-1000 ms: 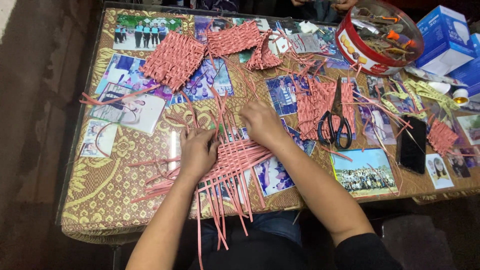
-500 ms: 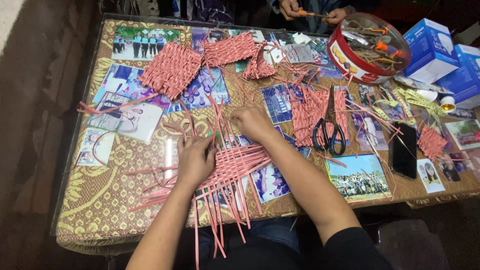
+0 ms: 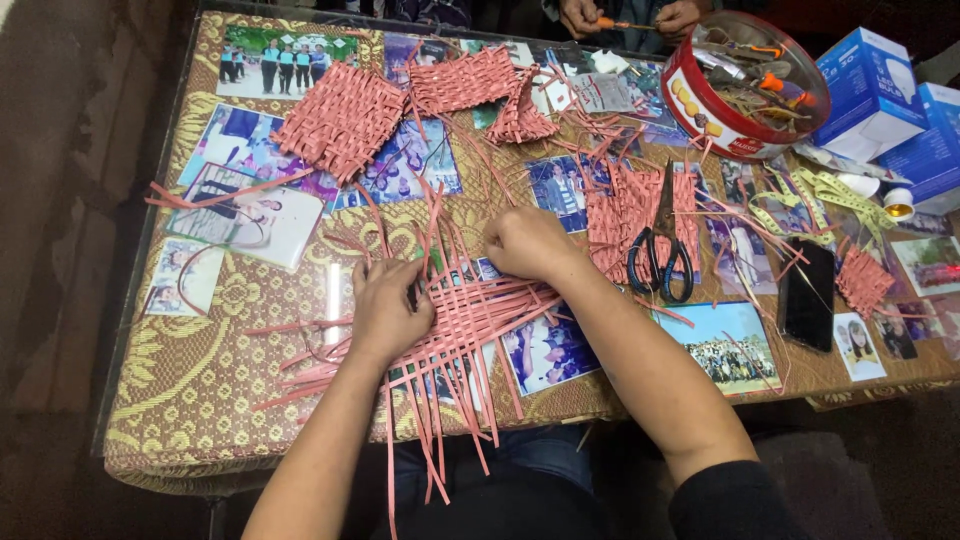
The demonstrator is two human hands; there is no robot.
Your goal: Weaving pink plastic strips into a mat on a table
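My left hand (image 3: 387, 305) lies flat on a half-woven mat of pink paper strips (image 3: 470, 325) at the table's near edge, fingers pressing the strips down. My right hand (image 3: 525, 243) is curled at the mat's upper right corner, fingertips pinching strips there. Loose strip ends fan out over the table edge toward me. Under the glass top (image 3: 250, 300) lie several photographs.
Finished pink woven squares (image 3: 340, 118) (image 3: 465, 80) sit at the back. Black scissors (image 3: 662, 255) rest on another woven piece (image 3: 620, 205). A dark phone (image 3: 808, 295), a round red tin of tools (image 3: 745, 80), blue boxes (image 3: 870, 90) and another person's hands (image 3: 620, 15) are to the right and back.
Both hands have stayed on the mat with only small finger shifts; the view has tilted slightly, so the table sits a bit higher in the picture.
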